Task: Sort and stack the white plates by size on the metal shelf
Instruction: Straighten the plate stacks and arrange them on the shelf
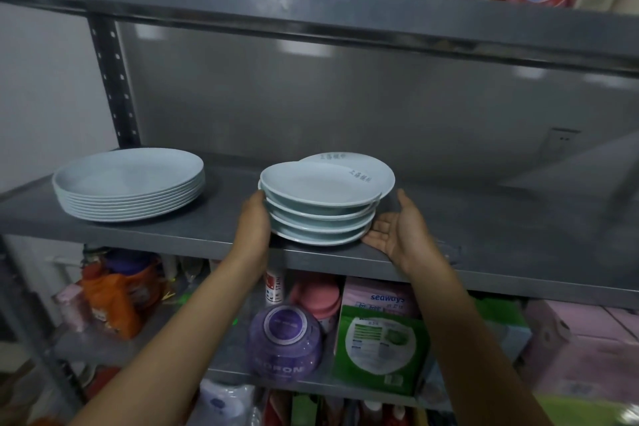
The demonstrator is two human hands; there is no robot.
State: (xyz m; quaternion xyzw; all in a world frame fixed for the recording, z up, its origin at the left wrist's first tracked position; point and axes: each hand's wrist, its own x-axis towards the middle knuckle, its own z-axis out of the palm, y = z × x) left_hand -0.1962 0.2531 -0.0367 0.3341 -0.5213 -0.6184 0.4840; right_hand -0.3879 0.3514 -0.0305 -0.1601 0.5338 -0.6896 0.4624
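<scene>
A stack of several large white plates [129,185] stands at the left of the grey metal shelf [193,237]. Near the shelf's front edge sits a stack of several smaller, deeper white plates [320,204], its top plates shifted out of line, and one plate with grey lettering sticks out behind. My left hand [254,223] presses against the left side of this small stack. My right hand [397,230] lies palm up with straight fingers just right of the stack's base, fingertips at its bottom rim.
An upper shelf [311,7] carries bottles and boxes close overhead. The shelf below holds detergent bottles, a purple jar [285,342] and a green packet [380,349]. A dark upright post [114,79] stands at the back left.
</scene>
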